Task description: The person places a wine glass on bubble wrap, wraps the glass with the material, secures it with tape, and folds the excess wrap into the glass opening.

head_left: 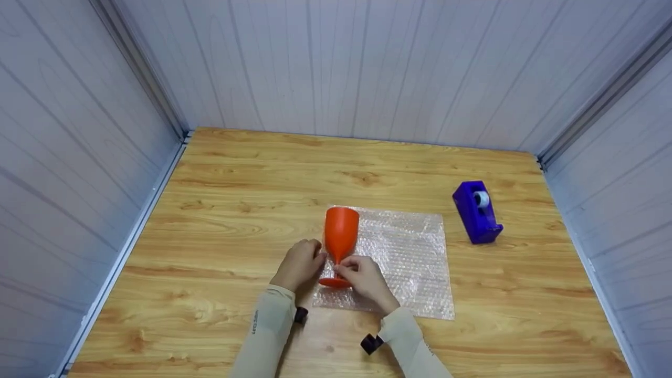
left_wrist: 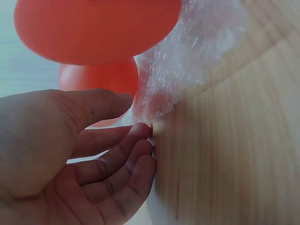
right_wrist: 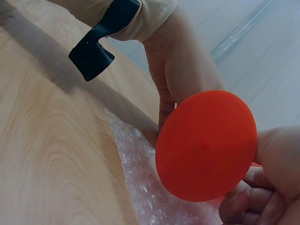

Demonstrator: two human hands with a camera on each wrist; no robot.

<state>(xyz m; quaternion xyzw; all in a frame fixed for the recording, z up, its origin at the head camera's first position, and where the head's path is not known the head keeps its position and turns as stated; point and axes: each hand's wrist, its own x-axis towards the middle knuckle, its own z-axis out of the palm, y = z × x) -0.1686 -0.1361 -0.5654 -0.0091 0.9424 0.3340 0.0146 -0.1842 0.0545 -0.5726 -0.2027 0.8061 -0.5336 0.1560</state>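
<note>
An orange plastic goblet (head_left: 341,229) lies on its side on a square sheet of bubble wrap (head_left: 407,257), along the sheet's left part. Its bowl points to the back and its round foot (right_wrist: 206,146) faces the front. My right hand (head_left: 366,279) pinches the thin stem between thumb and fingers. On the goblet's left, my left hand (head_left: 299,265) rests at the sheet's left edge. In the left wrist view, the thumb stands apart from the loosely bent fingers (left_wrist: 133,183), whose tips touch the table beside the wrap.
A blue tape dispenser (head_left: 478,212) with a white roll stands to the right of the sheet. Pale panel walls (head_left: 336,68) close off the wooden table (head_left: 236,178) at the back and both sides. Black camera mounts (head_left: 371,344) sit at the wrists.
</note>
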